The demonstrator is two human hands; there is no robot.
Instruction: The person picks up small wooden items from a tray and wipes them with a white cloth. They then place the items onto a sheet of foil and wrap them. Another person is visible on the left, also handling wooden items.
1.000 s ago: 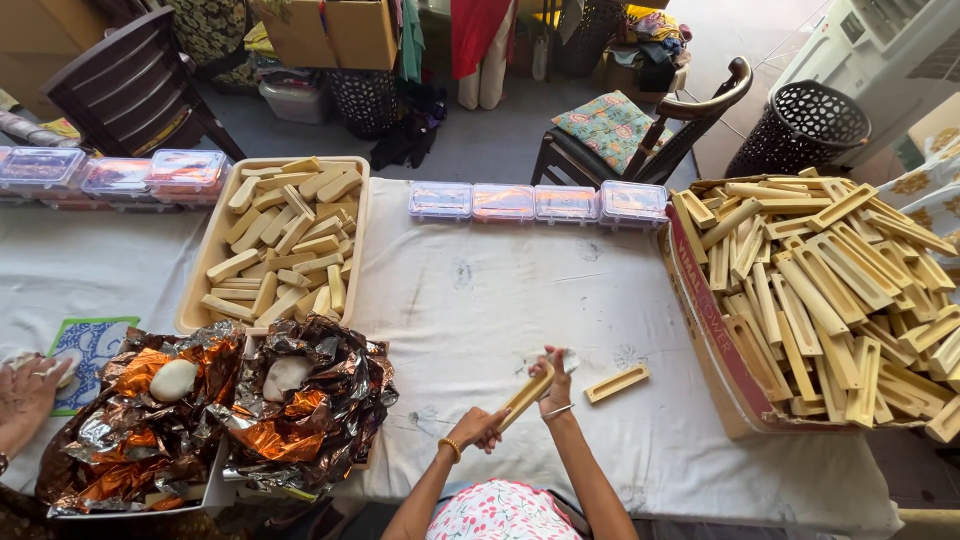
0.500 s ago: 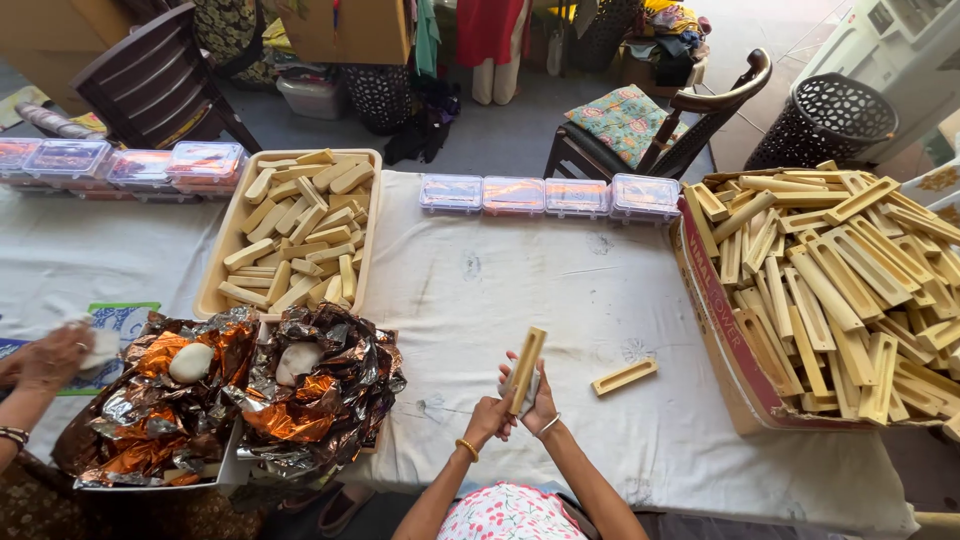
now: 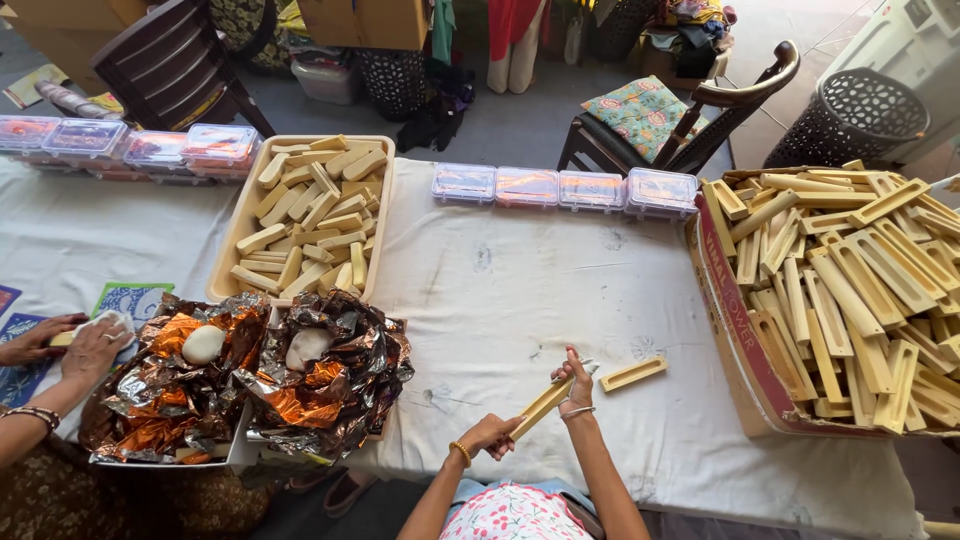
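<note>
The wooden stick (image 3: 541, 406) lies at lower centre of the frame, held slantwise above the white cloth (image 3: 520, 290). The left hand (image 3: 489, 435) is closed round its lower end; the right hand (image 3: 577, 386) pinches its upper end with curled fingers, possibly with a scrap of white material, though this is too small to confirm. The stick appears light, stiff and dry, unlikely to slip; grip is best taken at the two ends.

A second stick (image 3: 633, 374) lies on the cloth just right of the right hand. At right, a cardboard box (image 3: 730, 330) holds many wooden moulds. Left of the hands stand foil bundles (image 3: 330, 385) with pale lumps; above them, a tray (image 3: 232, 240) of blocks. Clear lidded boxes (image 3: 565, 188) line the far edge. Another person's hands (image 3: 75, 345) work at far left.
</note>
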